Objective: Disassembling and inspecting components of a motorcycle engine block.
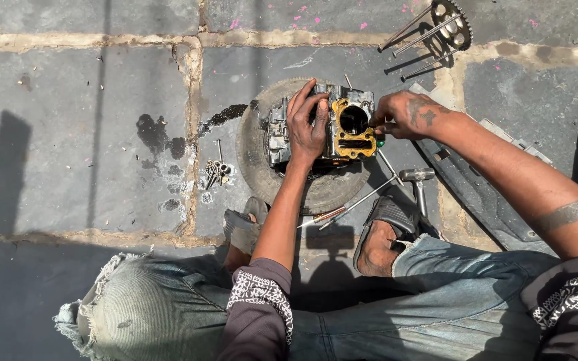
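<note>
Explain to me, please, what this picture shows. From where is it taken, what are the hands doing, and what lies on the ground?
The camera sits on the person's head and looks down at their knees and hands. The left hand rests on a metal engine block, which sits on a small tyre on stone paving. The right hand touches the block's right side. Nearby lie a hammer, a screwdriver, a pile of bolts, and long rods with a toothed wheel.
</note>
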